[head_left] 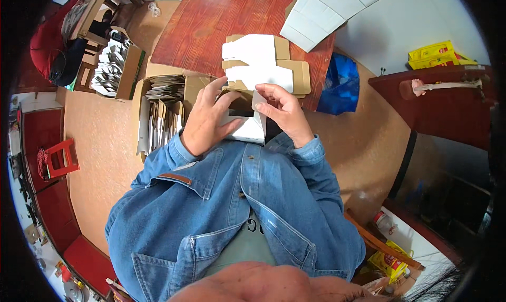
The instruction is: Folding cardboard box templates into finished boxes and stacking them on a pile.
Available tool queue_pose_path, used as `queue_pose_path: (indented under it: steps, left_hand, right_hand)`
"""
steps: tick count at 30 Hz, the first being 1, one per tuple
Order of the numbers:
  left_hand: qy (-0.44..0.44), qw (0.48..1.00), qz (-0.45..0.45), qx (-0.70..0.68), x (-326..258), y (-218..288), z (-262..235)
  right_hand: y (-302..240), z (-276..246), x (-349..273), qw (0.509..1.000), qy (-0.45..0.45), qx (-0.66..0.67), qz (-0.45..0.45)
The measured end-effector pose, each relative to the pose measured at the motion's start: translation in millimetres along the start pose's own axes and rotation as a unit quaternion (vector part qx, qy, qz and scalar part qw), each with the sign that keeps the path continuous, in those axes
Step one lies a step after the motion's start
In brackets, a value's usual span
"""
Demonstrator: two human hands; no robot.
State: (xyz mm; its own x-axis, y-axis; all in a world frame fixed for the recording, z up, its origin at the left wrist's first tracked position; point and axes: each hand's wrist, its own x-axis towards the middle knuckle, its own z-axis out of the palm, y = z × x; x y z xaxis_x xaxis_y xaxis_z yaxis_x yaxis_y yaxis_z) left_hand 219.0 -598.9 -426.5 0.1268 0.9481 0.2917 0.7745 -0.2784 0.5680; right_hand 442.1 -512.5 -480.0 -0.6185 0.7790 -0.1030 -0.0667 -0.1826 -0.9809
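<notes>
Left hand [206,118]: curled around the left side of a small white carton [246,124], fingers spread along its top edge and flank, thumb underneath; holding it firmly.
Right hand [284,114]: pinching the carton's upright flap between thumb and forefinger, remaining fingers loosely bent behind it; narrow grip.
Small white carton: held between both hands just above the lap, close to the near edge of the red wooden table [211,22]; top open, dark inside showing, brown cardboard lining at the rim.
Flat carton blanks [261,62]: stacked on the table just beyond the hands, white faces with brown tabs, not touched.
Open cardboard box [163,112]: on the floor just left of the left hand, packed with flat blanks standing on edge.
Second box of blanks [113,67]: farther left on the floor, well apart.
Blue bag [341,86]: on the floor right of the table.
Sleeves: blue denim, covering both forearms to the wrists.
</notes>
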Motion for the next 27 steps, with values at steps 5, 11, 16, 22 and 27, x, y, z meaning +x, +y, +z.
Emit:
queue_pose_path:
  steps: [5, 11, 16, 22, 27]
  left_hand:
    - [-0.054, 0.997, -0.044, 0.013, 2, 2, 1]
    - [-0.014, 0.983, -0.057, -0.175, -2, -4, 2]
    - [-0.07, 0.968, -0.044, -0.237, -24, -32, 3]
    - [-0.103, 0.97, 0.018, -0.219, -41, -53, 27]
    - [-0.099, 0.974, -0.006, -0.204, -40, -52, 38]
  right_hand:
    - [5, 3, 0, 1.0, -0.019, -0.008, -0.014]
    - [6, 9, 2, 0.999, 0.028, -0.04, -0.007]
    - [12, 9, 3, 0.991, 0.075, -0.08, -0.08]
    - [16, 7, 1, 0.983, -0.007, -0.096, -0.158]
    - [9, 2, -1, 0.989, -0.01, -0.111, -0.096]
